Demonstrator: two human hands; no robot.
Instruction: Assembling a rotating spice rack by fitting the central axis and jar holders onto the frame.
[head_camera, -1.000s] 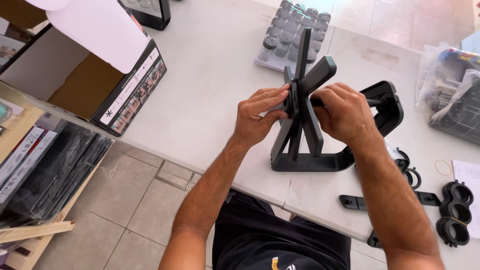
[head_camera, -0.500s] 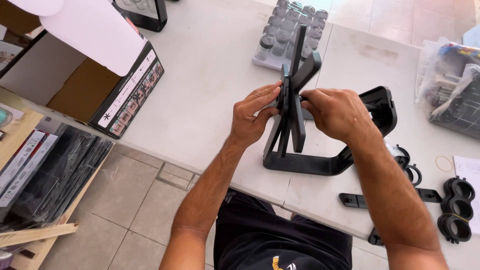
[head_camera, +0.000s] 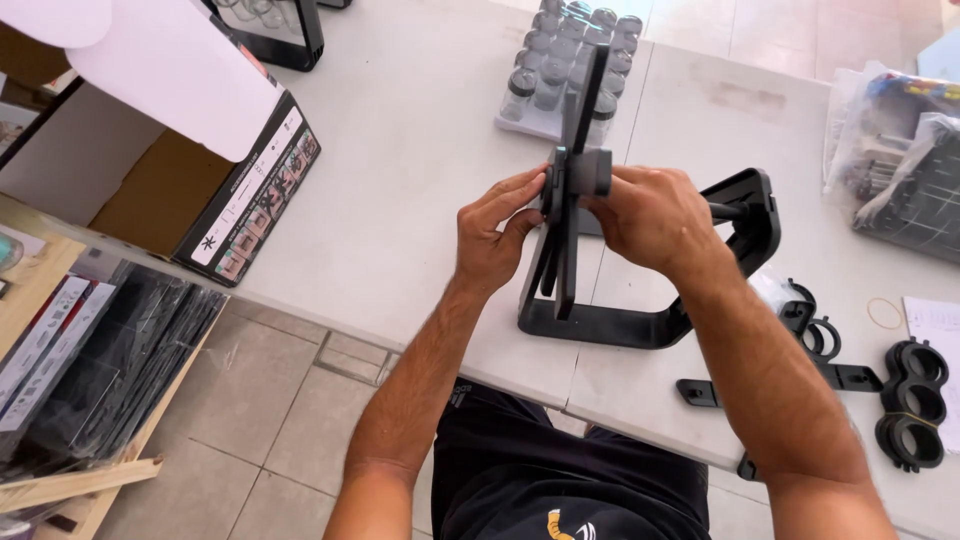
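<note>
Over the near edge of the white table, both hands meet on a black plastic stand, its base resting flat on the tabletop. A second ago the flat upright arms of the frame splayed like an X; now they have swung nearly into line and show edge-on, so the piece has been turned about its middle. The left hand has its fingers pressed together against the grey hub, thumb beneath. The right hand curls its fingers around the other side of that hub, gripping it (how tightly I cannot tell, since its fingertips are hidden behind the frame). My guess is that the parts are being seated or lined up at the joint, and the work has reached the fiddly middle, not the end.

Farther back on the table sits a shrink-wrapped pack of small jars. To the right lie loose black ring clips, a flat black bracket, a rubber band and bagged parts. An open cardboard box hangs over the table's left end. Below it, on the tiled floor, a wooden crate holds dark flat packs.
</note>
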